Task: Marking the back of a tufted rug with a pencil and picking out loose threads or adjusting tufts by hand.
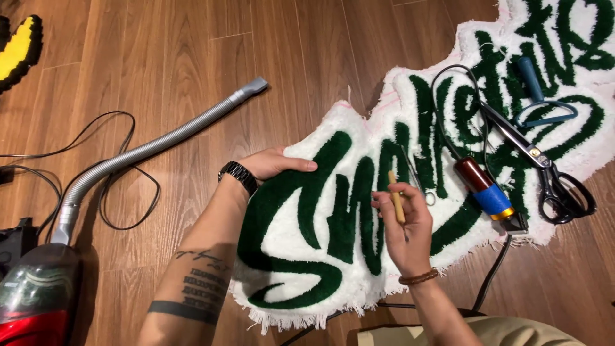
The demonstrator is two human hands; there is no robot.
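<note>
Rug of white tufted pile with dark green script lettering, spread flat on brown wooden floor, running from bottom centre up to top right corner. Left hand laid on rug's upper left edge, fingers together and slightly curled over the white border, thumb stretched across the pile; black watch at the wrist, dark tattoos along the forearm. Right hand hovering over the middle of the rug, palm turned up toward the camera, fingers curled and pinching a slim wooden-handled tool, held upright above the green letters; brown bead bracelet around that wrist. Just right of the hand, resting on the pile: electric trimmer with brown body, blue band and black cord. Further right, black-handled scissors, blades pointing up-left, and above them a blue-handled tool. Thin metal tweezers lying near the wooden tool. Well apart on the left, grey ribbed vacuum hose stretched across the boards, red vacuum body at bottom left corner, black cables looped beside it. Yellow and black tufted piece at top left edge.
</note>
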